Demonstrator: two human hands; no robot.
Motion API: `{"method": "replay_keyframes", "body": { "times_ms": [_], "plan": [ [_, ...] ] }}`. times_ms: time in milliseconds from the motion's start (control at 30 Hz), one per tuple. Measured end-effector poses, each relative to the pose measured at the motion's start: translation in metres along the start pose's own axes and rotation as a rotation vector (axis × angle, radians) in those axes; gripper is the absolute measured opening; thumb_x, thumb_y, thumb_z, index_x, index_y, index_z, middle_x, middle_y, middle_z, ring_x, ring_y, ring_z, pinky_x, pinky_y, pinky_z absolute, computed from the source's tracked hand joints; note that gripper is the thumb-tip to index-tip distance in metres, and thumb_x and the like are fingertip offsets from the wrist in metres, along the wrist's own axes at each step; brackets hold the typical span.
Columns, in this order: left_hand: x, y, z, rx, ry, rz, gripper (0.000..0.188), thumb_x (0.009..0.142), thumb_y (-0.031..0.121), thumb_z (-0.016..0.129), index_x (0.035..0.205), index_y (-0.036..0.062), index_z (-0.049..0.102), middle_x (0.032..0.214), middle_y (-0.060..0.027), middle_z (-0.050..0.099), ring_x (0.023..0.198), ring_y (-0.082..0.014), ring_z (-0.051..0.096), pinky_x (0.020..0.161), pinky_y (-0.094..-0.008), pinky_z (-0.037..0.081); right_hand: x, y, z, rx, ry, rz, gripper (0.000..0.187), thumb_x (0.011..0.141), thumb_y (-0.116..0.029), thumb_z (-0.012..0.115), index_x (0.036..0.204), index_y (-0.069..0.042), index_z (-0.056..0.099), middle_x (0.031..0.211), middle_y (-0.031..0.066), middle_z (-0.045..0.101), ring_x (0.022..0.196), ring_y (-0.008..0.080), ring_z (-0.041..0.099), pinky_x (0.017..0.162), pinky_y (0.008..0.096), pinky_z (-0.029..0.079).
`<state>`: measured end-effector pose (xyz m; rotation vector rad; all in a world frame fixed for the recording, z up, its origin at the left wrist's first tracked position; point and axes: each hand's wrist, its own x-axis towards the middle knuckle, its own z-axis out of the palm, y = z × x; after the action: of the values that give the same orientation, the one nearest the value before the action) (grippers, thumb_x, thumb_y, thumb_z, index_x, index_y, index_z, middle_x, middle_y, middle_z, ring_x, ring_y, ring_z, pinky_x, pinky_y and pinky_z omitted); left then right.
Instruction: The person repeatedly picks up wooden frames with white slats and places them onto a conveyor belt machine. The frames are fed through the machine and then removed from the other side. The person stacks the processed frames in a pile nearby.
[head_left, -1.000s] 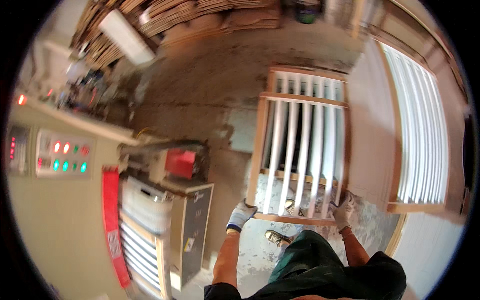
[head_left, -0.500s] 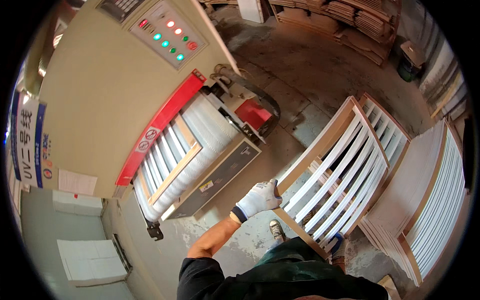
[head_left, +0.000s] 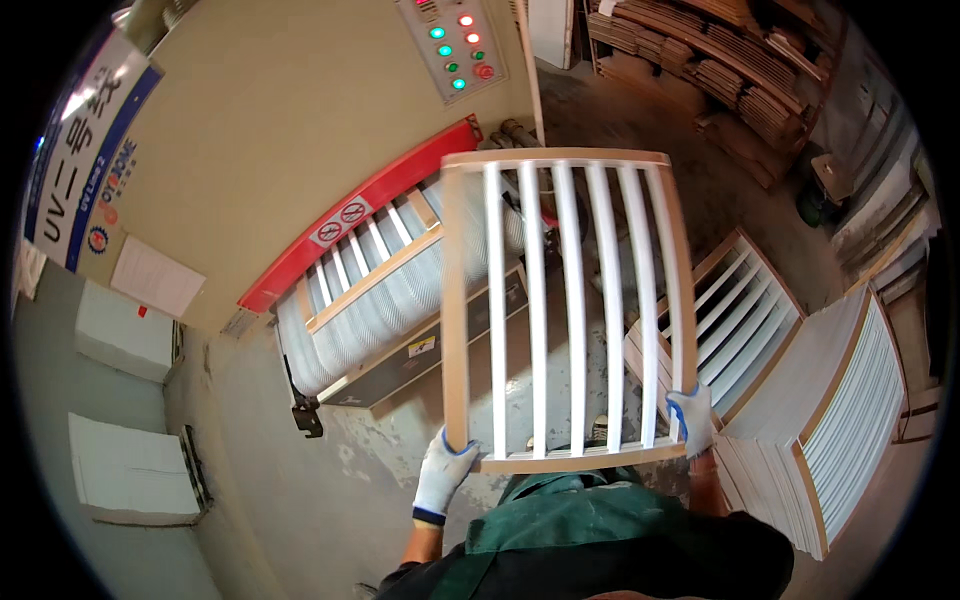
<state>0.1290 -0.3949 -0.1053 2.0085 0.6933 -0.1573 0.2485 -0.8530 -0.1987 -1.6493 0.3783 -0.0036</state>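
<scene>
The slatted panel [head_left: 571, 310] has swung toward the conveyor belt [head_left: 390, 312]; left hand [head_left: 443, 476] and right hand [head_left: 694, 418] grip its 2 near corners, likely to balance its weight.

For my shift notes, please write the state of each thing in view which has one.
Slatted frame: held in both hands
Left hand: gloved, gripping a near corner
Right hand: gloved, gripping the other
Conveyor frame: lying on belt
Panel lights: several lit
Frame stack: piled in layers
</scene>
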Motion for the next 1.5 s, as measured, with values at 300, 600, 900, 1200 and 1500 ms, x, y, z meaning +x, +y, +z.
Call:
{"method": "replay_keyframes", "body": {
  "times_ms": [300, 600, 900, 1200, 1500],
  "plan": [
    [-0.073, -0.102, -0.048, -0.293, 0.304, -0.202, 0.025, 0.081, 0.013, 0.075, 0.097, -0.0043, 0.065, 0.079, -0.0106, 0.07, 0.068, -0.0202, 0.069, 0.063, -0.0357, 0.054, 0.0, -0.091, 0.153, -0.408, -0.361, -0.215, 0.03, 0.071, -0.014, 0.078, 0.093, 0.005, 0.072, 0.073, 0.0103, 0.069, 0.066, 0.018, 0.067, 0.061, 0.0344, 0.054],
    [-0.067, -0.123, -0.093, -0.389, 0.323, -0.239, 0.015, 0.082, 0.011, 0.071, 0.085, -0.0019, 0.064, 0.072, -0.0058, 0.066, 0.062, -0.0148, 0.063, 0.059, -0.0317, 0.049, 0.013, -0.069, 0.232, -0.402, -0.41, -0.046, 0.024, 0.07, -0.01, 0.078, 0.08, 0.009, 0.067, 0.066, 0.0114, 0.065, 0.059, 0.0175, 0.065, 0.052, 0.0323, 0.05],
    [-0.02, -0.125, -0.138, -0.294, 0.254, -0.221, 0.018, 0.085, 0.017, 0.071, 0.084, 0.0001, 0.065, 0.067, -0.0025, 0.06, 0.057, -0.013, 0.056, 0.054, -0.0305, 0.043, 0.019, -0.096, 0.273, -0.087, -0.623, 0.116, 0.012, 0.074, -0.003, 0.076, 0.08, 0.002, 0.067, 0.064, 0.0054, 0.061, 0.052, 0.015, 0.058, 0.048, 0.0307, 0.046],
    [-0.004, -0.108, -0.154, -0.395, 0.236, -0.125, 0.027, 0.089, 0.027, 0.073, 0.086, 0.0025, 0.063, 0.066, -0.0004, 0.056, 0.055, -0.0102, 0.049, 0.051, -0.0292, 0.039, 0.025, -0.128, 0.281, -0.214, -0.78, 0.118, 0.012, 0.086, -0.016, 0.074, 0.086, -0.004, 0.071, 0.07, 0.0025, 0.066, 0.055, 0.0104, 0.058, 0.05, 0.0245, 0.043],
    [0.03, -0.093, -0.174, -0.592, 0.212, -0.166, 0.04, 0.098, 0.047, 0.063, 0.085, 0.0092, 0.062, 0.065, 0.0018, 0.049, 0.055, -0.0086, 0.042, 0.051, -0.0278, 0.034, 0.043, -0.092, 0.249, 0.132, -0.806, 0.264, 0.023, 0.097, -0.022, 0.067, 0.11, -0.003, 0.068, 0.093, 0.0093, 0.071, 0.082, 0.0203, 0.071, 0.07, 0.0364, 0.063]
  ]
}}
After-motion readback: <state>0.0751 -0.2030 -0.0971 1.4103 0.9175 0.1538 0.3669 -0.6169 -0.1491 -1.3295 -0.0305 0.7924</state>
